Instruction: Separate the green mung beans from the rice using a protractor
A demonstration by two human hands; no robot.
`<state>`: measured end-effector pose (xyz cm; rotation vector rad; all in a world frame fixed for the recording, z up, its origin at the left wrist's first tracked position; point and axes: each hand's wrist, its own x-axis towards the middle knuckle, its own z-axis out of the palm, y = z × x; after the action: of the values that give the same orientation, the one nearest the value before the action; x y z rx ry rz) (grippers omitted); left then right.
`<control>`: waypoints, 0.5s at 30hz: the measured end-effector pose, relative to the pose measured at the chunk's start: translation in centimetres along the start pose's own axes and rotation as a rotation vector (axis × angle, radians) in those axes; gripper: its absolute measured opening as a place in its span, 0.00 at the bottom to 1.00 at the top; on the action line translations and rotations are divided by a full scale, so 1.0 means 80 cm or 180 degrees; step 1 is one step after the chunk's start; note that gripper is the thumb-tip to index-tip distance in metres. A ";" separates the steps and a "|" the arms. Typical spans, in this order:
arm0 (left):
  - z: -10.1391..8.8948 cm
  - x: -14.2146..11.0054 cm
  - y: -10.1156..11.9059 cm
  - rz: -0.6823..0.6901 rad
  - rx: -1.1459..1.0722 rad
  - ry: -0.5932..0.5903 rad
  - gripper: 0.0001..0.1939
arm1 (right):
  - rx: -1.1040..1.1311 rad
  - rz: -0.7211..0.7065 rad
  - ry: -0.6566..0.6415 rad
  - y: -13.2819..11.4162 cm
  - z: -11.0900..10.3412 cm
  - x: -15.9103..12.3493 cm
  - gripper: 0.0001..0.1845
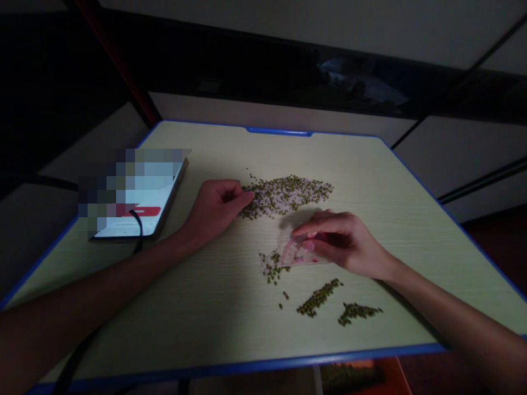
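Altogether, four seed piles (288,192), one protractor (293,253) in right hand (354,244).

Large heap beyond the fingers (309,244) of the right hand: green beans (307,193) speckled through with whitish grains (272,204). Protractor (297,253) between those fingers: clear, pink-red outline and markings. Small piles (319,298) nearer than the fingers: dark olive green. Tabletop (214,307) under the fingers: pale yellow-green, fine streaked grain; edging (284,362) blue. Screen (135,226), left of all fingers: pale blue-white, red bar (146,211). Cable (140,224) across it: black.
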<state>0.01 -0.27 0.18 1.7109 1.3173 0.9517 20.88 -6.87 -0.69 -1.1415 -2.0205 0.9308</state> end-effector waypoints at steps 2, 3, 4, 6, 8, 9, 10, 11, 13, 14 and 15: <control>0.000 0.000 0.000 -0.0003 0.0004 -0.0006 0.16 | 0.0012 -0.0028 -0.0011 -0.001 0.001 0.000 0.10; 0.000 0.000 0.000 0.0001 0.0005 -0.0010 0.16 | 0.0009 -0.0057 -0.0006 -0.001 0.002 0.001 0.10; 0.000 0.000 0.000 0.0007 0.0004 -0.0017 0.16 | -0.0008 -0.0100 -0.0001 -0.001 0.003 0.001 0.10; 0.000 0.000 0.000 0.0014 -0.0002 -0.0029 0.16 | -0.0087 -0.0214 0.0006 -0.002 0.004 0.001 0.10; 0.000 0.000 0.000 0.0016 0.0003 -0.0021 0.16 | -0.0185 -0.0305 0.0000 -0.003 0.004 0.002 0.10; 0.000 0.000 -0.001 0.0015 0.0007 -0.0013 0.16 | -0.0218 -0.0331 -0.0005 -0.003 0.005 0.002 0.10; 0.000 0.000 -0.001 0.0015 0.0009 -0.0007 0.16 | -0.0238 -0.0351 -0.0014 -0.003 0.005 0.002 0.10; 0.000 0.000 -0.001 0.0019 0.0008 -0.0002 0.16 | -0.0252 -0.0364 -0.0032 -0.004 0.005 0.002 0.10; 0.000 0.000 -0.001 0.0035 0.0005 -0.0009 0.16 | -0.0261 -0.0413 -0.0078 -0.005 0.005 0.003 0.10; 0.000 0.000 -0.001 0.0042 0.0008 -0.0014 0.16 | -0.0266 -0.0446 -0.0110 -0.005 0.005 0.003 0.10; 0.000 0.001 -0.001 0.0047 0.0016 -0.0023 0.16 | -0.0273 -0.0487 -0.0139 -0.005 0.004 0.003 0.10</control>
<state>-0.03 -0.21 0.12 1.7284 1.3050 0.9506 20.32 -6.92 -0.50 -1.0026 -2.1676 0.8055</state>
